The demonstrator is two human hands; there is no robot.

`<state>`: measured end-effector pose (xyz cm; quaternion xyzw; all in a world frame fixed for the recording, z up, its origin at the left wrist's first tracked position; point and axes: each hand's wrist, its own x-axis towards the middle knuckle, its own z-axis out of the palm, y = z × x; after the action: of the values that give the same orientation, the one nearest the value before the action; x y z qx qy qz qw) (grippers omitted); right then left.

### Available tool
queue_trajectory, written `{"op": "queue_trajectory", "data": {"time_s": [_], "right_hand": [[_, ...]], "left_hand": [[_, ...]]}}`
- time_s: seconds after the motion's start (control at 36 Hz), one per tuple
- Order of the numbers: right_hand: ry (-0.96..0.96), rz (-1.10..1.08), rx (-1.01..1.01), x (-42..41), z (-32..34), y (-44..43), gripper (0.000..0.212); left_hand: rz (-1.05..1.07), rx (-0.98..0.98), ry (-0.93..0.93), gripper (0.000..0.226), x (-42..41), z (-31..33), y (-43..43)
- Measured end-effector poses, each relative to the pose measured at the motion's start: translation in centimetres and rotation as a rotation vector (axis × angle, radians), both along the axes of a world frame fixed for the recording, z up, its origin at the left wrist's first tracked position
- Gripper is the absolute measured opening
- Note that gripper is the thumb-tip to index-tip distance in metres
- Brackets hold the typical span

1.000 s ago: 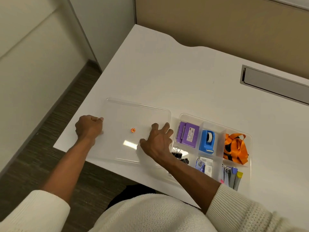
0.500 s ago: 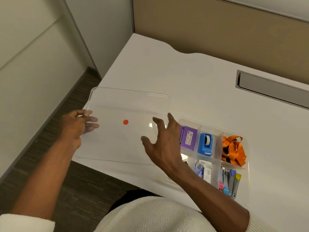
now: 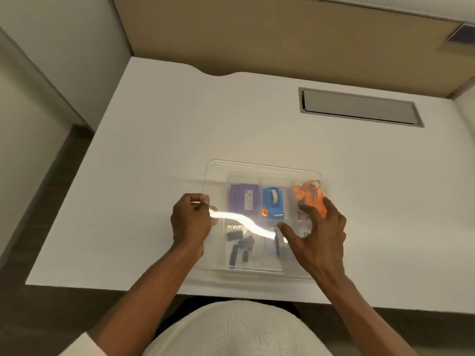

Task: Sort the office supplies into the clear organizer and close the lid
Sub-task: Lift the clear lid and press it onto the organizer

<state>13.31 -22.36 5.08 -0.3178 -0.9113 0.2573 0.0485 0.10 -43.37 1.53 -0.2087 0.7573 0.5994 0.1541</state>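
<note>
The clear lid (image 3: 218,173) hangs over the clear organizer (image 3: 322,186), shifted a little to its left and blurred by motion. My left hand (image 3: 191,220) pinches the lid's left edge. My right hand (image 3: 317,235) presses spread fingers on the lid's right part. Through the lid I see a purple box (image 3: 243,197), a blue tape dispenser (image 3: 273,201), an orange lanyard (image 3: 309,195) and black binder clips (image 3: 237,241). A small orange dot (image 3: 264,212) marks the lid's middle.
The white desk (image 3: 159,150) ends close to my body; its left edge drops to the floor. A grey cable hatch (image 3: 359,107) lies at the back right. A tan partition (image 3: 257,34) stands behind the desk.
Both hands have lifted the lid off the desk on the left and carried it right, over the organizer. The view has swung right too.
</note>
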Motion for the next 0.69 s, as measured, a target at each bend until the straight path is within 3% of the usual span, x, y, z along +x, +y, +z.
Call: {"op": "queue_trajectory", "data": {"time_s": [0.33, 0.69], "right_hand": [[-0.012, -0.015, -0.058, 2.2, -2.3, 4.2, 0.062], [-0.102, 0.041, 0.028, 1.3, -3.6, 6.7, 0.063]], "left_hand": [[-0.126, -0.409, 0.1, 0.018, 0.7, -2.6, 5.6], [-0.141, -0.524, 0.114, 0.033, 2.7, -3.1, 6.5]]}}
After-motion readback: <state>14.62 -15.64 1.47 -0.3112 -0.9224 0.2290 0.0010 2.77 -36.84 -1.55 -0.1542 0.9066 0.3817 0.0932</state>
